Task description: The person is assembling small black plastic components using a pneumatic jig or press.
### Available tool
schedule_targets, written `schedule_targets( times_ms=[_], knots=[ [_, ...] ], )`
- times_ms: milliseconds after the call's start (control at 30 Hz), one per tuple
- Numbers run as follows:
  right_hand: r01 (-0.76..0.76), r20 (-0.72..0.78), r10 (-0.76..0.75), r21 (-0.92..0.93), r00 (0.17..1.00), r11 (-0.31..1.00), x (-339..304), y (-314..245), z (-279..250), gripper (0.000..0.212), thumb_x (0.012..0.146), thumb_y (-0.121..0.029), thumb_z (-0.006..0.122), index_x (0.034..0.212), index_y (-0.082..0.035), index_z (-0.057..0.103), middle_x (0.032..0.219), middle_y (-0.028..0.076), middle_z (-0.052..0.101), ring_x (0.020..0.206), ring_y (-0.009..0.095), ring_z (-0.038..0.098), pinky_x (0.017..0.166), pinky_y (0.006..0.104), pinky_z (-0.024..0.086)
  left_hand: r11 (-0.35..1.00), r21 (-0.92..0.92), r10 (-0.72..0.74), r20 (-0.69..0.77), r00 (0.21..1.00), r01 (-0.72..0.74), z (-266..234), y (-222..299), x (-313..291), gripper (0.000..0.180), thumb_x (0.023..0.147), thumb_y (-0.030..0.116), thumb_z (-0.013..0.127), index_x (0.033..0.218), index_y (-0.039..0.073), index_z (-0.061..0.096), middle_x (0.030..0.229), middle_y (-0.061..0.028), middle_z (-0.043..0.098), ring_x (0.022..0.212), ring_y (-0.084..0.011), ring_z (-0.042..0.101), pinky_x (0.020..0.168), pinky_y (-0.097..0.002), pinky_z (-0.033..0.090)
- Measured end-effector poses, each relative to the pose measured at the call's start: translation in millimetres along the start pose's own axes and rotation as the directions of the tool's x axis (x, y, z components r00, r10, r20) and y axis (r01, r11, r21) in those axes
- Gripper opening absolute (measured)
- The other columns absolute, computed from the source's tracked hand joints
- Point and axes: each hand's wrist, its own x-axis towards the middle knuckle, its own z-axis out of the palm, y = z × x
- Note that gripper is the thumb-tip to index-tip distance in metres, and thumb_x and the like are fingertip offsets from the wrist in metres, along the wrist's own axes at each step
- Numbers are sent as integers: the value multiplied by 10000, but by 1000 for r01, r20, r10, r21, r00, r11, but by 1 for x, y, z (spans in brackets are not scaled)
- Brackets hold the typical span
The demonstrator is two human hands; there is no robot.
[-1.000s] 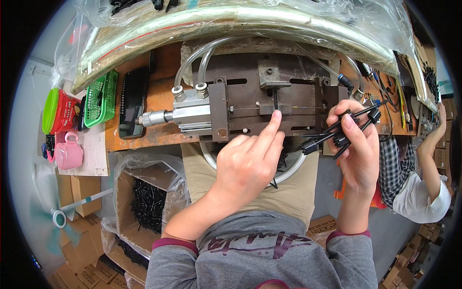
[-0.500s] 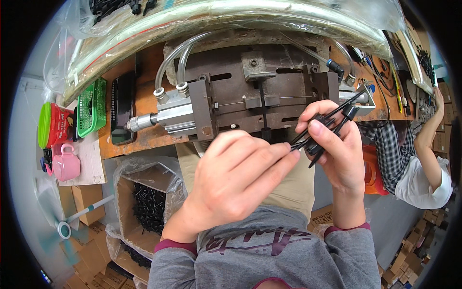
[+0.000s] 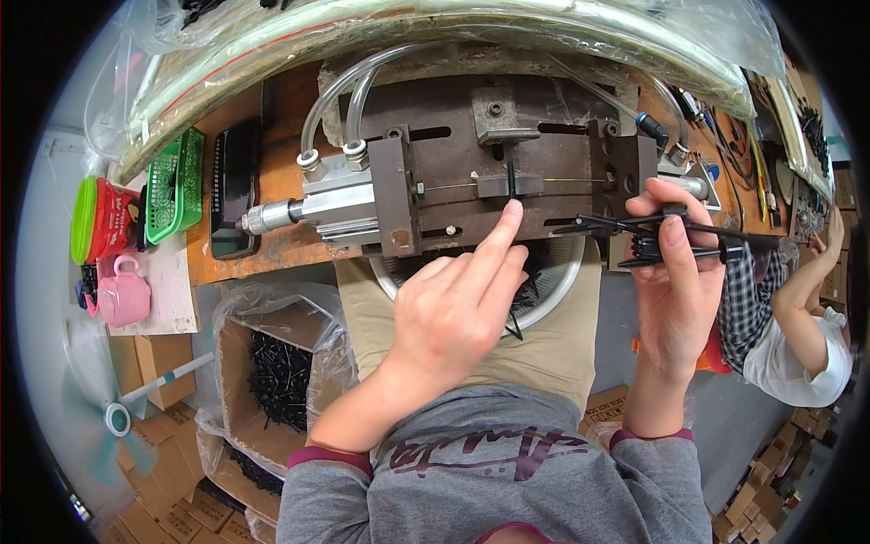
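My left hand (image 3: 458, 304) reaches up to the dark metal fixture (image 3: 435, 145) on the bench. Its index finger is stretched out, and the tip touches the lower end of a thin black plastic rod (image 3: 511, 172). That rod stands between two small grey jaws (image 3: 494, 187) of the fixture. The other fingers are loosely bent with nothing visible in them; the thumb is hidden. To the right, my right hand (image 3: 680, 281) is closed around a bunch of several black plastic rod-like parts (image 3: 648, 245), which stick out on both sides of the fingers.
A round pale basin (image 3: 569, 295) with black parts sits on my lap under the fixture. Lower left stands a plastic-lined carton (image 3: 237, 399) of black parts. A green basket (image 3: 188, 172), a pink cup (image 3: 124, 295) and a spinning fan (image 3: 118, 419) are left. A co-worker (image 3: 797, 354) sits far right.
My left hand has left the bunch and moved up to the rod in the fixture, index finger extended. My right hand has shifted right with its parts. The view has tilted slightly.
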Motion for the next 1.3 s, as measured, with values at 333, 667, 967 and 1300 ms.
schedule_targets(
  times_ms=[333,667,967,1300],
  knots=[
    [459,162,-458,-584,874,670,-11,5,-13,399,782,-77,796,1152,29,690,1091,144,688,917,202,647,786,291,528,1000,5,-30,6,1000,30,-2,1,13,336,677,151,851,965,43,717,1166,-102,710,602,-143,615,545,-252,474],
    [777,560,-554,-548,617,311,-19,10,9,474,644,-37,762,1116,-10,737,1147,141,697,781,198,643,641,272,533,632,-754,-177,83,981,178,-19,15,19,418,658,5,889,1036,-24,712,1018,-111,649,803,-140,664,668,-241,580],
    [330,158,-292,-354,943,875,-18,11,-4,241,779,60,752,1010,20,701,1034,160,684,789,165,657,566,235,519,819,-545,-242,-45,969,179,-28,11,9,357,608,-21,861,938,21,730,1078,-117,664,924,-227,673,779,-330,568],
    [-114,128,103,86,986,990,-13,8,-2,196,899,-14,676,1058,85,621,1016,216,694,559,145,620,466,240,501,1000,8,-17,47,999,16,-1,-1,10,268,679,67,791,933,27,715,1201,-106,700,736,-199,697,645,-290,539]
  ],
)
